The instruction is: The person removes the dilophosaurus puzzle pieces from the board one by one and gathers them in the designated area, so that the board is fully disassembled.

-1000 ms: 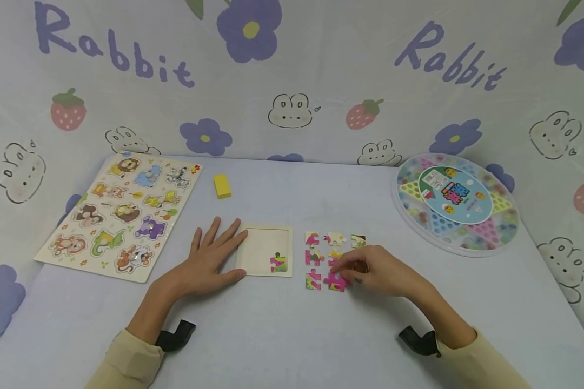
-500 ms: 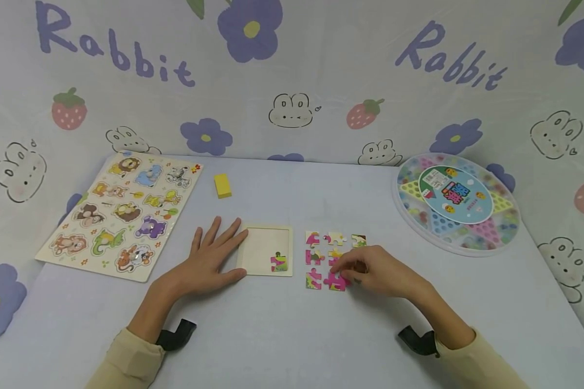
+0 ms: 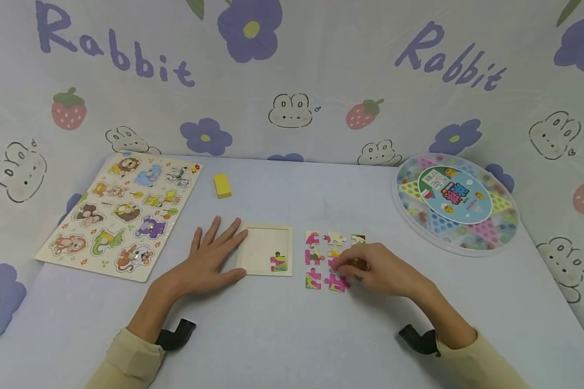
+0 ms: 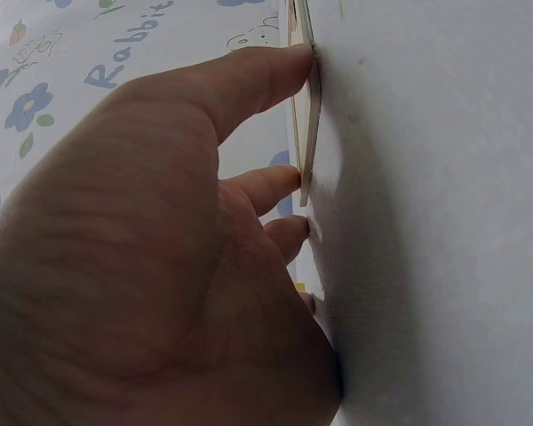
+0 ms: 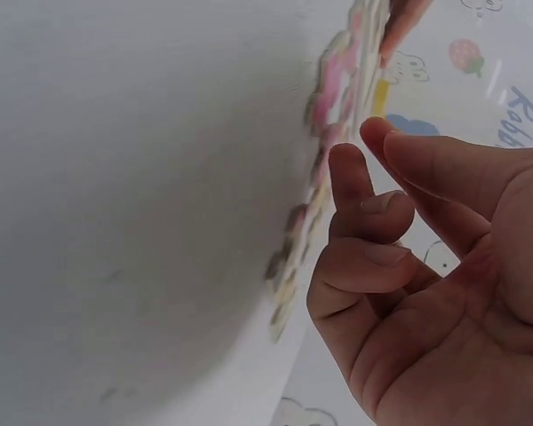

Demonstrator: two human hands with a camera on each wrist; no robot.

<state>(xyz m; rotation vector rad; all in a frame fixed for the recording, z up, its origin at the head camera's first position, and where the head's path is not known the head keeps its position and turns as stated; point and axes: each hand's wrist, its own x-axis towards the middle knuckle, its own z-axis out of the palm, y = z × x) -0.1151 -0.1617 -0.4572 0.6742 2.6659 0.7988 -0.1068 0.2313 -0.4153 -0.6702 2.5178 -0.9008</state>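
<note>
A small square wooden puzzle tray (image 3: 258, 248) lies in the middle of the table in the head view. One pink and green jigsaw piece (image 3: 279, 262) sits in its lower right corner. My left hand (image 3: 209, 259) is spread, with index fingertip and thumb tip on the tray's left edge. Right of the tray are several loose jigsaw pieces (image 3: 313, 279) in rows. My right hand (image 3: 377, 270) hovers over the right-hand ones, hiding some, just above a pink piece (image 3: 337, 283). The right wrist view shows its thumb and index finger apart, nothing between them, other fingers loosely curled.
An animal puzzle board (image 3: 121, 216) lies at the left. A yellow block (image 3: 222, 186) lies behind the tray. A round, flat board game (image 3: 457, 205) lies at the back right, by the printed backdrop cloth (image 3: 292, 70).
My right hand has risen slightly off the pink piece, so a little more of that piece shows. The left hand and the tray stay in place.
</note>
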